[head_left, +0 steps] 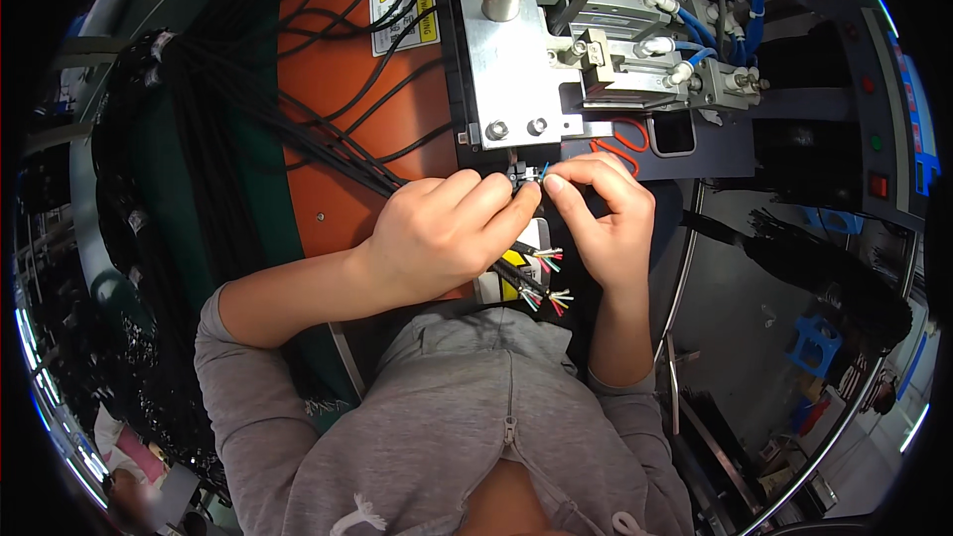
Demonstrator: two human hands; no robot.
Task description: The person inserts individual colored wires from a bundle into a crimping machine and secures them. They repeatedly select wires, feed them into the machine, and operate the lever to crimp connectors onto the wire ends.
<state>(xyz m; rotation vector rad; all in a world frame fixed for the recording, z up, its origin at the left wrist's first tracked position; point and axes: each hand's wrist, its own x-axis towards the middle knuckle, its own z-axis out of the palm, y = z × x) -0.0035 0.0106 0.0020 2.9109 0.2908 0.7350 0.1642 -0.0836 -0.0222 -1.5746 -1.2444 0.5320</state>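
Note:
My left hand (pixel 437 228) is closed at the small metal fixture (pixel 520 173) under the machine's front plate, its index fingertip against the near side. Black cables (pixel 347 154) run in from the left and pass under this hand. Below it, stripped cable ends (pixel 544 295) fan out in red, green, white and other thin wires. On the fixture's right, my right hand (pixel 611 223) pinches a thin blue wire (pixel 545 169) between thumb and index finger. The fingertips of both hands nearly meet. What the left palm encloses is mostly hidden.
Just above my hands stands a bright metal plate (pixel 511 69) with bolts; pneumatic cylinders (pixel 635 74) with blue hoses lie beyond it. Red-handled scissors (pixel 627 146) rest beside a dark, light-rimmed rectangle (pixel 672 134). Thick cable bundles (pixel 204 139) hang at left. A blue stool (pixel 816 345) stands at right.

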